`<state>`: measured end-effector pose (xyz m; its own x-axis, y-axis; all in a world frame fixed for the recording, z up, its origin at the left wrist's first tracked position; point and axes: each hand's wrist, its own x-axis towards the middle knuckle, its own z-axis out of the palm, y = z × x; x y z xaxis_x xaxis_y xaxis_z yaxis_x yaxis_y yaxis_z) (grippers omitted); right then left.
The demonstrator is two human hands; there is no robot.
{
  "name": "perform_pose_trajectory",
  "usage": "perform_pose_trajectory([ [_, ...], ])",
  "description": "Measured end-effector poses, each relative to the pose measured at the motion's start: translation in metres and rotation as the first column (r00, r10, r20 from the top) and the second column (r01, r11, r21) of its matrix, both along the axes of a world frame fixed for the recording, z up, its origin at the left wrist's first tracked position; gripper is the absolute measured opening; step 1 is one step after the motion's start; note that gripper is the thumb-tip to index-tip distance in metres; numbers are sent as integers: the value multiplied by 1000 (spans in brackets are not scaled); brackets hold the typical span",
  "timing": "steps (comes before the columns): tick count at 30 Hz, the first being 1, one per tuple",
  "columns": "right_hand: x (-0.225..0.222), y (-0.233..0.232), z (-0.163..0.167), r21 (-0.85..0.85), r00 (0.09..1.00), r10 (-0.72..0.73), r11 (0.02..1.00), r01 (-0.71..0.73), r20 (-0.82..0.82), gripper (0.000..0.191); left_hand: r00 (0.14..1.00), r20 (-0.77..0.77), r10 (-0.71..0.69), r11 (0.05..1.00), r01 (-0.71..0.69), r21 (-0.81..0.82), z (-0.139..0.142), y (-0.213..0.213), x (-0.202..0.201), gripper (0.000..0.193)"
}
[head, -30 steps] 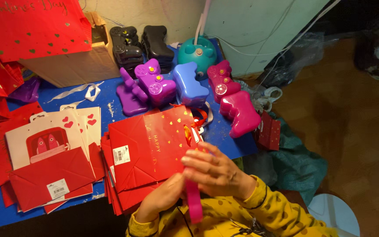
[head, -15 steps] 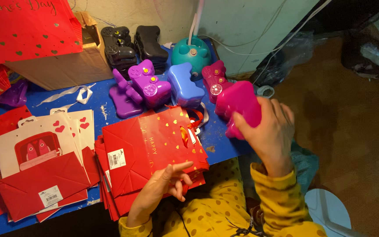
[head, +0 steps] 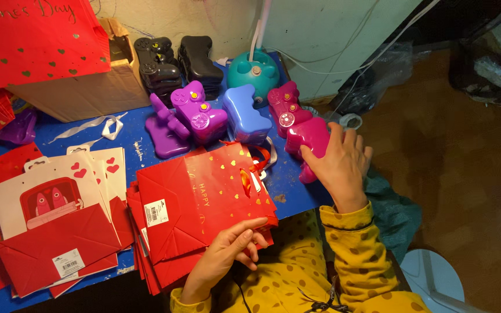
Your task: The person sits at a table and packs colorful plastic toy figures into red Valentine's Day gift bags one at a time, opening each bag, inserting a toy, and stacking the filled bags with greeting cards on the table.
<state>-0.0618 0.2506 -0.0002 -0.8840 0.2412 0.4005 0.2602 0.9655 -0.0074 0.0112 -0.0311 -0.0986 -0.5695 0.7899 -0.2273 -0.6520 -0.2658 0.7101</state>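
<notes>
Shiny red paper makes the flat gift bag (head: 204,203) on top of a pile at the near edge of the blue table (head: 137,148). The left hand (head: 227,252) has loose, bent fingers touching its bottom edge. The right hand (head: 338,165) wraps its fingers over a smooth pink plastic toy controller (head: 305,136), just beside the bag. A bumpy purple controller (head: 198,113) sits behind.
</notes>
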Motion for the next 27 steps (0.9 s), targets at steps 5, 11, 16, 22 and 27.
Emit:
perform_pose_trajectory([
  [5,4,1,-3,-4,1000,-2,1000,2,5,71,1000,-15,7,1000,-8,-17,2,2,2,55],
  [11,8,-6,4,-48,999,-17,999,19,33,78,1000,-22,3,1000,-4,-15,4,-2,4,55],
  [16,23,-26,29,-117,988,113,985,-126,-110,78,999,-36,28,1000,-29,-2,7,-6,8,52],
  [22,49,-106,50,-308,771,600,708,-636,-212,69,874,-227,430,894,-447,-23,27,-24,1,42],
  [27,61,-186,44,-414,466,869,368,-832,-164,63,580,-354,734,624,-781,12,50,-108,-2,40],
])
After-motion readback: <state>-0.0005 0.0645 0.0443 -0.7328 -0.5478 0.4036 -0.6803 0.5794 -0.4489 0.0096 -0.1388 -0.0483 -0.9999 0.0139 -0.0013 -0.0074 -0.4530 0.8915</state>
